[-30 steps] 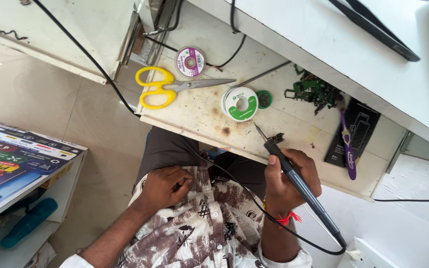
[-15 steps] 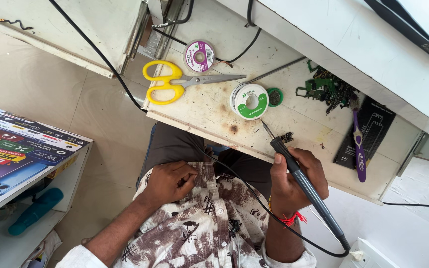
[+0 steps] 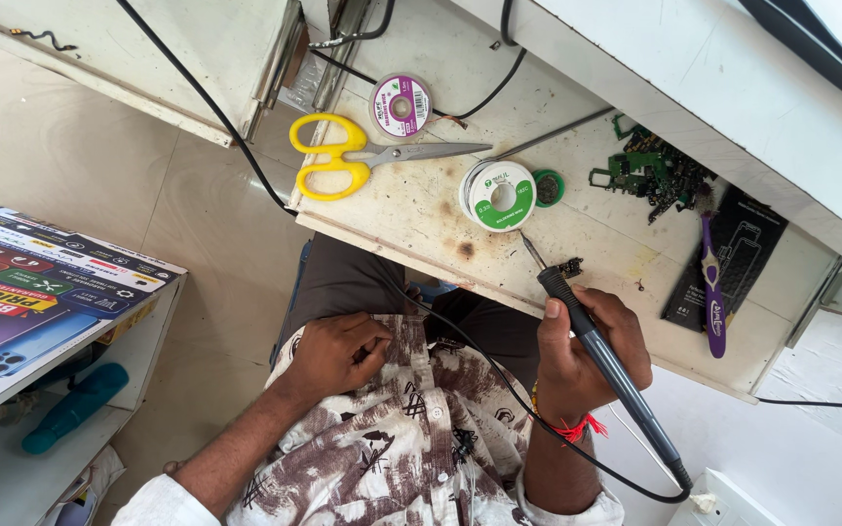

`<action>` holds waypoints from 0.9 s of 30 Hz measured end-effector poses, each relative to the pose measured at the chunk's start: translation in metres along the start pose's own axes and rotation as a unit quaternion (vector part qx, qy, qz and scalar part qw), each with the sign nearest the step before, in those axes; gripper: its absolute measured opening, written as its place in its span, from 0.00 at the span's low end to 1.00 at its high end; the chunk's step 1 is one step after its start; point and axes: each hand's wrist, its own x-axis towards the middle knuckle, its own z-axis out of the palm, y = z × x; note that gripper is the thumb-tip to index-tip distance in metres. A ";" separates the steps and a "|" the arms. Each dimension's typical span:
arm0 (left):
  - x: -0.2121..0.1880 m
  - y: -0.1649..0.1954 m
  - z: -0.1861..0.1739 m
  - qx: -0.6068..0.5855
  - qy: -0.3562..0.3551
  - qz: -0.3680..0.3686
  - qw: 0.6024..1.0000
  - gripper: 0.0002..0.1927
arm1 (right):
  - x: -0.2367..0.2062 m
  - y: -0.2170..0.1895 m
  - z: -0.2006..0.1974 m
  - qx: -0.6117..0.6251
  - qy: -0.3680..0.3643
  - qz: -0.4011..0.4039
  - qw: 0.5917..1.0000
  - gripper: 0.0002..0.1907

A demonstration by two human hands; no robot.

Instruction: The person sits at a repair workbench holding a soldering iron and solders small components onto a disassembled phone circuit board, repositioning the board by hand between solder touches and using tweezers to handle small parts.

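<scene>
My right hand (image 3: 587,351) grips a dark soldering iron (image 3: 604,360), its metal tip resting on the worn white tabletop (image 3: 421,209) close to a small dark component (image 3: 569,266). A black cord runs from the iron's rear across my lap. My left hand (image 3: 335,351) lies curled on my patterned shirt below the table edge, holding nothing I can see. A white spool of solder wire (image 3: 499,195) sits just beyond the tip, beside a small green tin (image 3: 546,187).
Yellow-handled scissors (image 3: 343,156) and a purple-labelled spool (image 3: 400,105) lie at the table's left. Green circuit board scraps (image 3: 655,170), a purple toothbrush (image 3: 713,282) and a black card are on the right. A shelf with a printed poster (image 3: 21,287) stands left.
The view has shifted slightly. The iron's tip stays by the small component, and my left hand keeps resting on my lap.
</scene>
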 end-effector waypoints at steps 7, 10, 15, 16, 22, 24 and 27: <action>0.001 0.000 0.001 0.001 0.003 0.000 1.000 0.02 | 0.000 0.000 0.000 0.004 -0.004 -0.002 1.000 0.13; 0.001 0.000 0.001 -0.001 -0.003 -0.007 1.000 0.02 | 0.001 0.000 0.000 -0.001 -0.001 -0.002 1.000 0.13; 0.001 0.000 0.000 0.001 -0.003 -0.003 1.000 0.02 | 0.002 -0.001 0.001 -0.005 0.000 -0.012 1.000 0.14; 0.001 0.000 0.000 0.001 -0.003 -0.003 1.000 0.02 | 0.002 -0.001 0.001 -0.005 -0.001 -0.010 1.000 0.14; 0.002 0.001 0.000 0.002 -0.003 0.000 1.000 0.02 | 0.001 -0.003 0.000 0.000 -0.005 0.003 1.000 0.13; 0.002 0.001 -0.001 -0.001 -0.002 -0.002 1.000 0.02 | 0.001 -0.003 0.000 0.006 -0.006 -0.007 1.000 0.13; 0.002 0.002 -0.001 -0.003 -0.002 0.000 1.000 0.01 | 0.001 -0.002 0.000 -0.004 -0.012 -0.018 1.000 0.13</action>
